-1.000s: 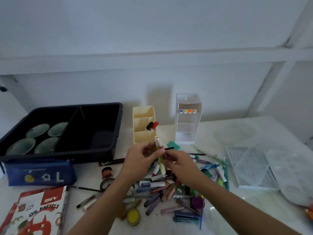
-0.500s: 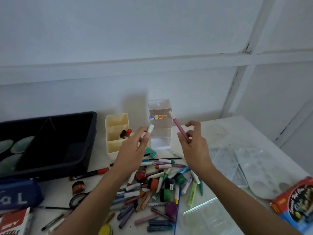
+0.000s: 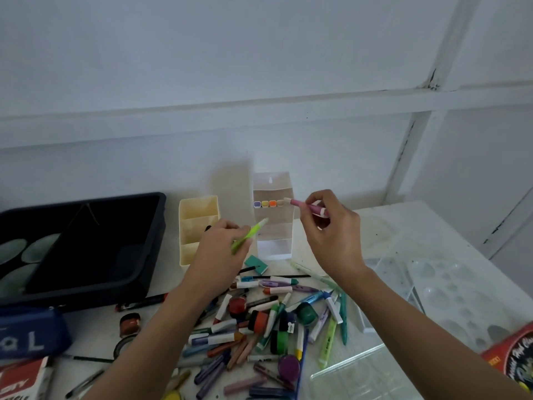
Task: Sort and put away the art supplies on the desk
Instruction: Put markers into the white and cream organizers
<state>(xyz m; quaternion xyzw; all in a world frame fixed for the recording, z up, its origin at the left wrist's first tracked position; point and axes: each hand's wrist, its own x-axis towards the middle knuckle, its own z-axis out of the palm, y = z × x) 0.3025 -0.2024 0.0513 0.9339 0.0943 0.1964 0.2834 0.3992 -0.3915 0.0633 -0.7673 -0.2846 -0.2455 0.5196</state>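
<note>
Pink marker first: I see the right hand pinching it between thumb and curled fingers. The marker is held roughly level, its pale tip at the front of the clear rack, just beside the row of coloured caps in the top tier. The left hand is curled round a green marker, which slants up to the right with its tip in front of the rack's middle tier; I cannot tell whether it touches. The rack stands upright against the wall, with a cream organiser just beside it on the left and a black tray further left. Below both hands, a loose pile of markers, crayons and small paint pots lies on the white bench. Clear palettes lie to the right of the pile, and a blue pouch sits at the near left.
</note>
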